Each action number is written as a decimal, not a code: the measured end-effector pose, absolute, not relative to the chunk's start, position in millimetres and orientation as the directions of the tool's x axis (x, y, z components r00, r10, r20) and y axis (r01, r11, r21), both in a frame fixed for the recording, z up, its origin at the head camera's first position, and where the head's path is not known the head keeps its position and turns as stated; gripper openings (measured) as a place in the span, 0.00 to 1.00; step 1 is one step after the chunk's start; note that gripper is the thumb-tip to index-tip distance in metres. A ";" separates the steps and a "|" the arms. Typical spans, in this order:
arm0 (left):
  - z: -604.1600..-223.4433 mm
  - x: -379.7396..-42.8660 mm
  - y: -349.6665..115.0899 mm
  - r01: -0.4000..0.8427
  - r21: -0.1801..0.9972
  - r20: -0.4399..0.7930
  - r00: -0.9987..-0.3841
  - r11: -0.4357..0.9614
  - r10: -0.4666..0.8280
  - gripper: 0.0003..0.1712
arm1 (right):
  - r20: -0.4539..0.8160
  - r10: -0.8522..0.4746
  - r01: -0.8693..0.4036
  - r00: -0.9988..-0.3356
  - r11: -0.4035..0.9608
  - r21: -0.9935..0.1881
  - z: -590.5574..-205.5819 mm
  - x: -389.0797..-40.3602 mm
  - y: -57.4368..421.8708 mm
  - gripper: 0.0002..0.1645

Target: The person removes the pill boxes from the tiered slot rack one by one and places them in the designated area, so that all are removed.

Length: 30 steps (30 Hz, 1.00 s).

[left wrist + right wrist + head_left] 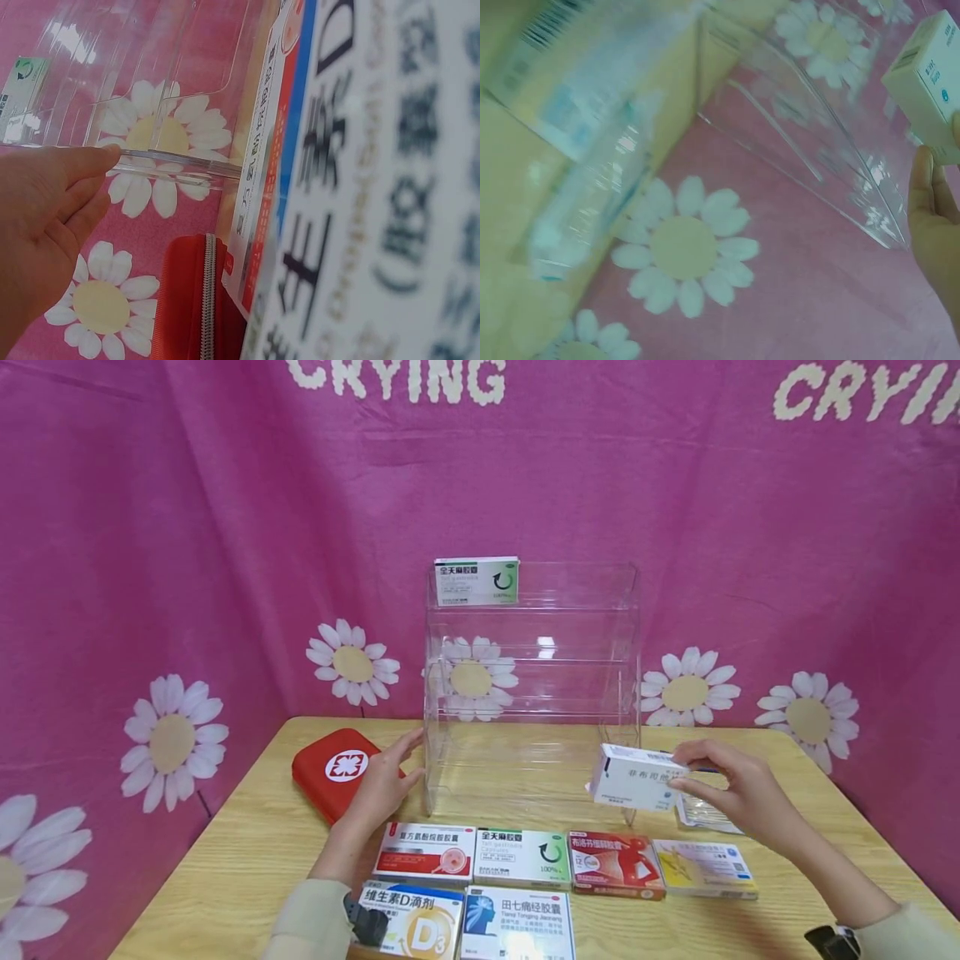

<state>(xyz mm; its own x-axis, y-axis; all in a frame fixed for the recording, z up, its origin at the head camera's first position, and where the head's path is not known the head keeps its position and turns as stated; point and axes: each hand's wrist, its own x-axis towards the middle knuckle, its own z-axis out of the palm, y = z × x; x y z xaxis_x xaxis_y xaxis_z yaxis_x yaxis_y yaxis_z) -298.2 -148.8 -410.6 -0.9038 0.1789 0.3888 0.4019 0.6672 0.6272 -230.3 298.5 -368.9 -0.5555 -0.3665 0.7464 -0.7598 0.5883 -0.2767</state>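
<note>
My right hand pinches a white medicine box by its right end, thumb in front and fingers on top. The box is held in front of the lower right part of a clear acrylic display rack; the right wrist view shows the box at its right edge. With its fingers extended, my left hand is at the rack's left side, fingertips right at the edge in the left wrist view. A white and green capsule box stands at the left of the top tier.
A red zippered case lies left of the rack. In front are several medicine boxes in two rows, including a red box, a yellow-white box and a vitamin D box. A clear packet lies behind the right hand.
</note>
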 end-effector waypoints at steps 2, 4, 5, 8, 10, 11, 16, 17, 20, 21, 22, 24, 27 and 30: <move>-410.6 -298.2 -148.9 0.406 0.617 0.395 -0.901 0.674 0.181 0.37 | 0.731 -0.370 -0.757 -0.573 0.581 -0.300 -379.1 -222.0 298.5 0.29; -410.5 -298.5 -149.4 0.404 0.614 0.394 -0.901 0.678 0.181 0.37 | 0.712 -0.374 -0.747 -0.594 0.584 -0.318 -388.3 -213.7 298.3 0.28; -410.3 -298.8 -149.6 0.399 0.617 0.387 -0.904 0.678 0.180 0.37 | 0.701 -0.378 -0.744 -0.605 0.582 -0.328 -392.5 -209.8 298.2 0.27; -410.1 -299.2 -150.1 0.387 0.626 0.370 -0.912 0.678 0.179 0.37 | 0.668 -0.394 -0.740 -0.631 0.565 -0.366 -403.7 -198.2 296.8 0.27; -410.3 -299.4 -150.2 0.388 0.625 0.369 -0.912 0.678 0.181 0.37 | 0.650 -0.400 -0.735 -0.646 0.554 -0.391 -410.0 -191.8 295.7 0.27; -410.4 -299.6 -150.2 0.386 0.626 0.367 -0.913 0.678 0.180 0.37 | 0.639 -0.401 -0.729 -0.657 0.554 -0.401 -412.5 -188.7 295.1 0.27; -410.8 -299.7 -150.5 0.382 0.629 0.368 -0.914 0.677 0.174 0.37 | 0.598 -0.412 -0.707 -0.687 0.567 -0.422 -422.4 -178.0 291.9 0.25; -410.6 -299.5 -150.5 0.379 0.633 0.364 -0.915 0.675 0.173 0.37 | 0.590 -0.416 -0.704 -0.692 0.566 -0.428 -424.0 -176.5 291.3 0.25; -410.9 -299.3 -150.4 0.382 0.636 0.364 -0.915 0.671 0.175 0.37 | 0.562 -0.435 -0.700 -0.703 0.559 -0.444 -428.7 -173.0 290.3 0.23; -410.9 -299.1 -150.2 0.381 0.638 0.363 -0.915 0.669 0.176 0.37 | 0.546 -0.443 -0.695 -0.712 0.556 -0.456 -430.0 -171.9 290.3 0.22; -410.8 -298.9 -149.9 0.382 0.638 0.363 -0.915 0.669 0.177 0.37 | 0.527 -0.448 -0.687 -0.722 0.555 -0.469 -431.1 -170.8 290.1 0.21; -411.0 -298.8 -149.5 0.384 0.638 0.364 -0.914 0.668 0.178 0.37 | 0.478 -0.466 -0.667 -0.744 0.553 -0.500 -432.8 -168.8 289.9 0.17; -411.0 -298.1 -148.8 0.387 0.630 0.368 -0.912 0.674 0.180 0.37 | 0.373 -0.492 -0.613 -0.787 0.555 -0.562 -433.7 -165.6 290.2 0.12; -411.2 -297.7 -148.3 0.387 0.622 0.369 -0.912 0.680 0.181 0.37 | 0.293 -0.515 -0.574 -0.805 0.551 -0.606 -435.9 -164.2 292.3 0.10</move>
